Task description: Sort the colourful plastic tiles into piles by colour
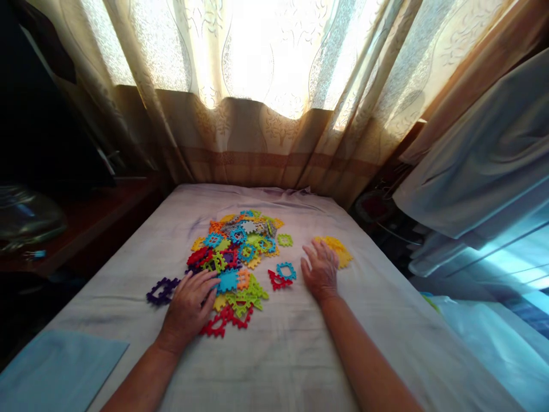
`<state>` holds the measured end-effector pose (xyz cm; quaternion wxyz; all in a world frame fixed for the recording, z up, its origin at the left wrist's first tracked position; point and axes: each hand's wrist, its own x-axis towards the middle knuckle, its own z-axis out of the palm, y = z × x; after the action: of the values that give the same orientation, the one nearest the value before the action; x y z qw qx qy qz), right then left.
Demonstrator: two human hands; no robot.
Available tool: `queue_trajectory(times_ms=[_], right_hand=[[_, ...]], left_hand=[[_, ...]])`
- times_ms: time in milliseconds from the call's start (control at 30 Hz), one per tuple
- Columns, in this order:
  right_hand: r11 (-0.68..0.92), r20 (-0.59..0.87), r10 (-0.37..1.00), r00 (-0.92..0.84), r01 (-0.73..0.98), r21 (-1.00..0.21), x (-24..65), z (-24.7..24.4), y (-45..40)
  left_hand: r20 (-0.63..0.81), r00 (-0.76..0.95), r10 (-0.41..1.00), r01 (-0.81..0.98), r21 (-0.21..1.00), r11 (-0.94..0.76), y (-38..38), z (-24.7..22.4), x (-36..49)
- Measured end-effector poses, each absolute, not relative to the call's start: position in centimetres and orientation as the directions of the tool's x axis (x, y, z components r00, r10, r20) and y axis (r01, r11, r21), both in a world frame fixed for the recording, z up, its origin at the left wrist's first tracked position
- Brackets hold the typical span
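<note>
A heap of colourful notched plastic tiles point(246, 250) lies in the middle of the cloth-covered surface. My left hand point(191, 306) rests at the heap's near left side, fingers stretched out over its edge beside a light blue tile point(228, 281). Left of that hand is a dark purple tile point(162, 291). On the right, my right hand point(320, 270) lies with fingers spread, touching or just beside a group of yellow tiles point(338, 252), partly hidden by it. Between the hands sit a red tile point(278, 280) and a blue square frame tile point(286, 271). Red tiles point(217, 325) lie at the heap's near edge.
The pale cloth point(274, 366) covers the surface, with a light blue sheet point(60, 369) at its near left corner. Patterned curtains point(266, 131) hang behind. A dark screen point(47, 114) stands at left on a brown desk point(107, 206). Hanging fabric point(480, 149) is at right.
</note>
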<state>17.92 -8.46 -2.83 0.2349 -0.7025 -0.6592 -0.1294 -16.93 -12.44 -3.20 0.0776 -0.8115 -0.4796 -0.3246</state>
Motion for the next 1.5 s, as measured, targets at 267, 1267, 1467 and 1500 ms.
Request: queue_trajectory(times_ms=[267, 1267, 1467, 1500], right_hand=[[0.29, 0.538, 0.83, -0.15, 0.939, -0.185, 12.4, -2.9, -14.4], [0.406, 0.607, 0.77, -0.196, 0.884, -0.229, 8.8, -5.5, -16.8], [0.401, 0.583, 0.787, -0.203, 0.886, -0.233, 8.6, -4.8, -17.0], [0.398, 0.574, 0.792, -0.206, 0.888, -0.232, 8.6, -4.6, -17.0]], left_hand=[[0.649, 0.3, 0.699, 0.822, 0.196, -0.535, -13.0, -2.4, -16.6], [0.582, -0.195, 0.789, 0.742, 0.614, -0.269, -19.3, -2.9, -20.2], [0.624, -0.071, 0.778, 0.786, 0.515, -0.342, -19.3, -2.8, -19.9], [0.628, -0.047, 0.777, 0.795, 0.494, -0.351, -19.3, -2.8, -19.9]])
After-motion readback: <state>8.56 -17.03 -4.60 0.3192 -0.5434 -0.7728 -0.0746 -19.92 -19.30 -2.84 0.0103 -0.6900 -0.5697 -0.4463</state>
